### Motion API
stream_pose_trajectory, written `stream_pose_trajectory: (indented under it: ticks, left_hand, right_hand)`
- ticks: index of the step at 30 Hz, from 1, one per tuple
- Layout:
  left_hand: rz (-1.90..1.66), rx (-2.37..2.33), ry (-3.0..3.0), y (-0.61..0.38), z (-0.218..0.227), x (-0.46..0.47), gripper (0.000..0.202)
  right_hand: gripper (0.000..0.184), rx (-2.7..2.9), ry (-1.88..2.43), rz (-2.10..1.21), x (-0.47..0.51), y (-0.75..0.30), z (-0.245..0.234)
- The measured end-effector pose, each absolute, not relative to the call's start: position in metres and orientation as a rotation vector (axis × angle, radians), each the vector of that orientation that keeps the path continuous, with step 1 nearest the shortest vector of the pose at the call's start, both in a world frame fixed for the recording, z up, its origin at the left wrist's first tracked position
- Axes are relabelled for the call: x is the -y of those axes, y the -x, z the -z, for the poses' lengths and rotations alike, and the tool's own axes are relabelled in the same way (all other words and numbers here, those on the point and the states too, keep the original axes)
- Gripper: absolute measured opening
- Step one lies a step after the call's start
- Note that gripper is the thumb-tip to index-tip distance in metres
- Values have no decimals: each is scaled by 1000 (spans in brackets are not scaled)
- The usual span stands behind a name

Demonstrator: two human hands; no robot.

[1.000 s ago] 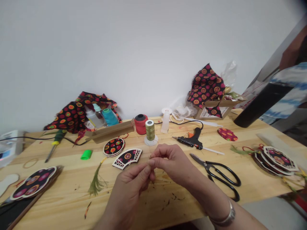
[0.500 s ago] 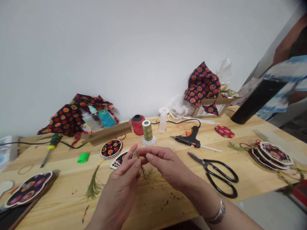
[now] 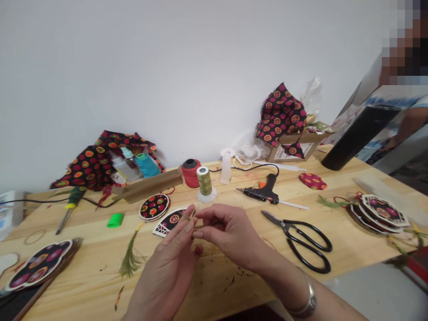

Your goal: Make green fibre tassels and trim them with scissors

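Wide wooden table (image 3: pixel 234 285) in my view. A stack of covered pieces (image 3: pixel 381 214) sits at the right edge, and one green tassel (image 3: pixel 132 261) lies loose. My left hand (image 3: pixel 167 272) and right hand (image 3: pixel 227 234) meet over the fan piece (image 3: pixel 170 221), fingertips pinching a thin olive strand (image 3: pixel 189 217). I'd judge this one barely begun.

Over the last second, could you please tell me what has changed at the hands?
The left hand has uncurled its fingers, yet still meets the right hand, pinching a wisp of olive thread between fingertips. The scissors, glue gun and olive spool lie as they were.
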State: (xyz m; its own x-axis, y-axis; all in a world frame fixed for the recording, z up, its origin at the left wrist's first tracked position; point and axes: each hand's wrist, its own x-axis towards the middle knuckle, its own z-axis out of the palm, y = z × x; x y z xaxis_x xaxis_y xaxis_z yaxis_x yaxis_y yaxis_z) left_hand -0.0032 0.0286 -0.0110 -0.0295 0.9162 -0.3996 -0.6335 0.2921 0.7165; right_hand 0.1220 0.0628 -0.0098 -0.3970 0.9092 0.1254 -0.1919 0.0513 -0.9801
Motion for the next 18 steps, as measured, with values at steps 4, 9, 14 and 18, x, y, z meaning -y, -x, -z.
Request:
stream_pose_trajectory:
  ticks: [4,9,14,18]
  left_hand:
    - [-1295,-935,-324,-1,9,-29,19]
    - [-1275,-913,-271,-2,10,-29,14]
    - [-1294,-881,-265,-2,12,-30,13]
    - [-1302,-877,-217,-2,12,-28,15]
  right_hand:
    - [24,1610,853,-1180,-62,-124,15]
    - [13,1767,812,-732,-61,-126,21]
    - [17,1972,747,-361,-60,-130,24]
    - [20,2129,711,-143,-60,-134,23]
